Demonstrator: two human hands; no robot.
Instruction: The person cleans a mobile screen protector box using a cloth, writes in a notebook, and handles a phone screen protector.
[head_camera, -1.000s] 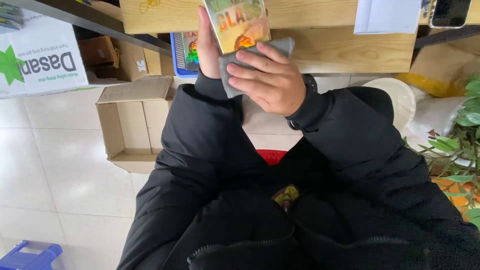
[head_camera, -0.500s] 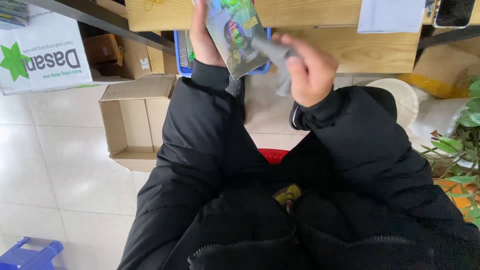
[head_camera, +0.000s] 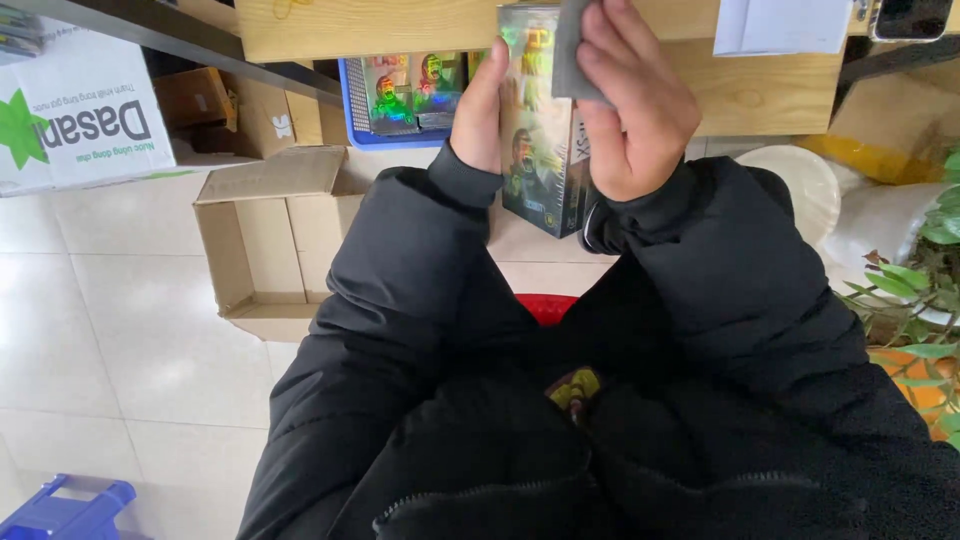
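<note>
**Boxed pack wiped in mid-air, drop risk**

One glossy holographic rectangular box (head_camera: 537, 150) is gripped at its edge by the left hand (head_camera: 480, 110), held upright below the wooden bench (head_camera: 400, 25). One grey cloth (head_camera: 570, 50) is pinched against it by the right hand (head_camera: 640, 105). Slipping from the one-sided grip is likely if pressed hard. Two similar boxes are counted in one blue basket (head_camera: 352, 105); one open cardboard carton (head_camera: 265, 240) sits on the floor.
</note>
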